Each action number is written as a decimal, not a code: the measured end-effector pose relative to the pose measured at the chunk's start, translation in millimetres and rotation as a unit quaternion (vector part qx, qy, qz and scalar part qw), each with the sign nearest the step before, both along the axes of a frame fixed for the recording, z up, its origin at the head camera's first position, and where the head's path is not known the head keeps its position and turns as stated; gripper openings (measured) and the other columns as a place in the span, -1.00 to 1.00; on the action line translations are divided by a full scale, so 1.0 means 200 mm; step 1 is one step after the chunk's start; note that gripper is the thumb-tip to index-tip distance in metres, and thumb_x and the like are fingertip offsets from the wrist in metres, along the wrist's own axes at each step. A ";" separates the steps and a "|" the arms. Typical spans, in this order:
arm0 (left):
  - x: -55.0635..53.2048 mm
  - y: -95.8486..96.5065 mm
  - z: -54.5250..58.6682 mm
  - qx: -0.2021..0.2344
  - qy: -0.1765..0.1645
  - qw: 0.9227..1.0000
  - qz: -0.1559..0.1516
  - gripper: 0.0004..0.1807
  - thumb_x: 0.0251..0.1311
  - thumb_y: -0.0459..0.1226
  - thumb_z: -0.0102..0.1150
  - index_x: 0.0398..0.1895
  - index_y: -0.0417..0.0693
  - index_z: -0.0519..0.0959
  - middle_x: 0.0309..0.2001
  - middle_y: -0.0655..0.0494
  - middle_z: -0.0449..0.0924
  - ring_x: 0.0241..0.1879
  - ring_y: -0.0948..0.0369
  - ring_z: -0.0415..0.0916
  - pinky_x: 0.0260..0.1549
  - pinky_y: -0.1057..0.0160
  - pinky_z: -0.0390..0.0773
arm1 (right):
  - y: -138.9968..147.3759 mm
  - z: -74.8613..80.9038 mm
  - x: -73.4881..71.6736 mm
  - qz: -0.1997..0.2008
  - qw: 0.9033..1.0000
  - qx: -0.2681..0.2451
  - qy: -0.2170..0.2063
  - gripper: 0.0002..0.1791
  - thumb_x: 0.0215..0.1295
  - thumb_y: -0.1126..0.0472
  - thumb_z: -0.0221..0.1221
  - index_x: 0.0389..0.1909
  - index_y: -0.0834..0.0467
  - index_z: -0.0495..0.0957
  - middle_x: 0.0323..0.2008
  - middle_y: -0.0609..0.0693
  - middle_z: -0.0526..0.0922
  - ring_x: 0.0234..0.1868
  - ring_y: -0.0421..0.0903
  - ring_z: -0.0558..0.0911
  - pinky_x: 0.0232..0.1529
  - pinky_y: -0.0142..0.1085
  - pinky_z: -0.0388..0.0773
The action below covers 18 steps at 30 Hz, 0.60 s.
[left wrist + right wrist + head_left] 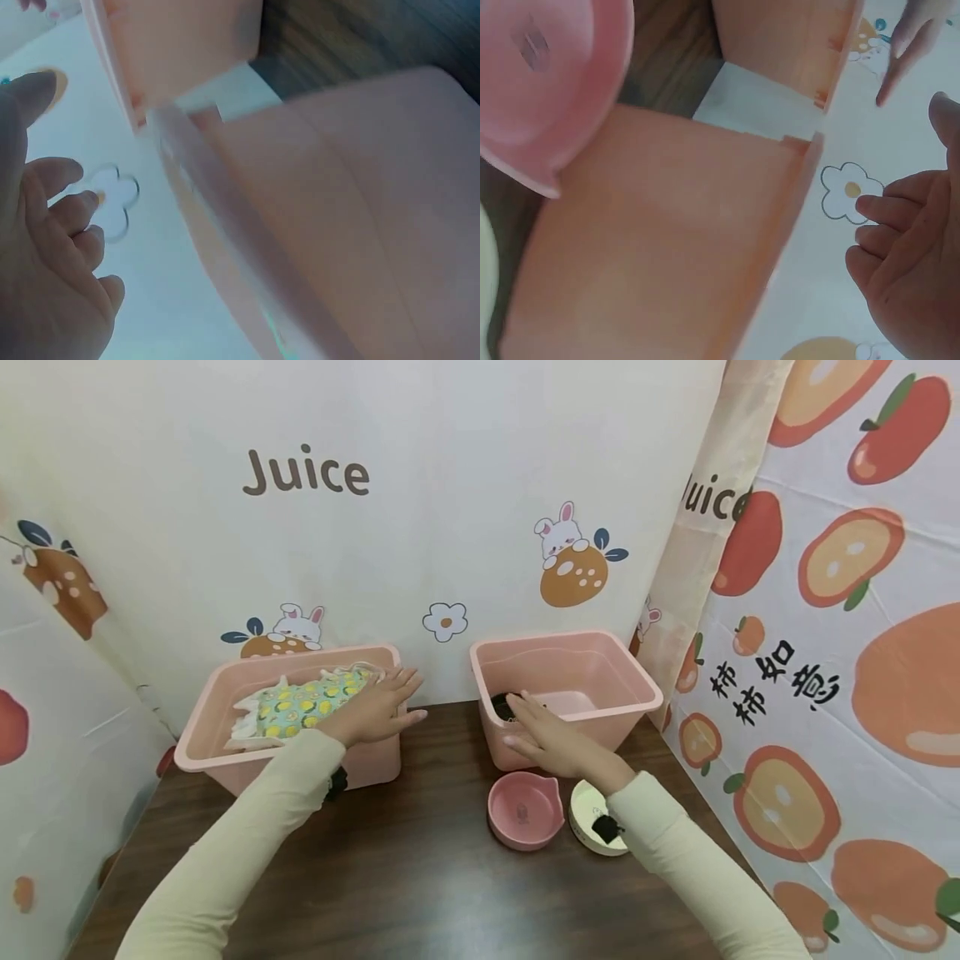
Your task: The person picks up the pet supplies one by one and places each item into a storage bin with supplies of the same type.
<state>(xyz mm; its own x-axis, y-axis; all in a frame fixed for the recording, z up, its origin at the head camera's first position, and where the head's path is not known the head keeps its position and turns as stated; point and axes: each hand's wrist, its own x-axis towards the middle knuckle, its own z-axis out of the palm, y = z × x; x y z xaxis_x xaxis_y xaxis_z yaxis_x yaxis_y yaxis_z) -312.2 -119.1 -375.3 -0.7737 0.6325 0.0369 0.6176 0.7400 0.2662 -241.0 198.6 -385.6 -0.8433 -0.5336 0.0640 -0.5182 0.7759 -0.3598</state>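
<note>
My left hand (372, 707) hovers over the right end of the left pink bin (378, 764), its fingers extended and holding nothing. Inside that bin lies a mint-green cloth item with a lemon print and white frilled edges (303, 703). My right hand (552, 742) is above the near left rim of the right pink bin (622, 714), with its fingers loosely extended. A dark object (504, 706), partly hidden by that hand, sits in the right bin. In the right wrist view the right hand (919, 255) is bare, with the bin wall (652, 247) beside it.
A pink bowl with a pointed ear on its rim (522, 810) stands in front of the right bin. Right of it is a pale cream bowl (588, 817), partly covered by the right forearm. Printed cloth (450, 552) hangs behind the dark wooden table (420, 877).
</note>
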 end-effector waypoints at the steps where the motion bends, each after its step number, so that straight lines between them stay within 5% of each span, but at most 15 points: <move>1: 0.00 0.02 0.00 -0.003 -0.001 1.000 -0.002 -0.23 0.39 0.08 -0.10 0.49 -0.16 0.04 0.50 -0.13 -0.07 0.48 -0.11 -0.18 0.39 -0.20 -0.23 | 0.02 -0.02 0.03 -0.002 1.000 -0.007 -0.008 -0.19 0.45 -0.18 -0.11 0.51 0.20 -0.09 0.50 0.14 -0.03 0.51 0.09 -0.14 0.44 0.01 -0.04; 11: 0.00 0.24 -0.06 0.002 -0.003 0.999 -0.039 -0.21 0.40 0.11 -0.15 0.51 -0.13 -0.03 0.52 -0.06 -0.11 0.50 0.00 -0.23 0.43 -0.04 -0.20 | 0.18 -0.20 0.30 -0.007 1.000 -0.021 0.016 -0.21 0.40 -0.08 0.06 0.47 0.23 0.04 0.48 0.16 0.03 0.49 0.17 -0.04 0.38 0.10 0.08; 18: -0.01 0.37 -0.08 0.005 0.004 0.999 -0.052 -0.20 0.40 0.12 -0.18 0.50 -0.17 -0.03 0.51 -0.10 -0.10 0.50 0.01 -0.23 0.44 0.00 -0.18 | 0.20 -0.35 0.40 -0.007 0.999 -0.019 0.034 -0.25 0.33 -0.01 0.16 0.41 0.27 0.18 0.42 0.18 0.20 0.46 0.16 0.10 0.33 0.07 0.20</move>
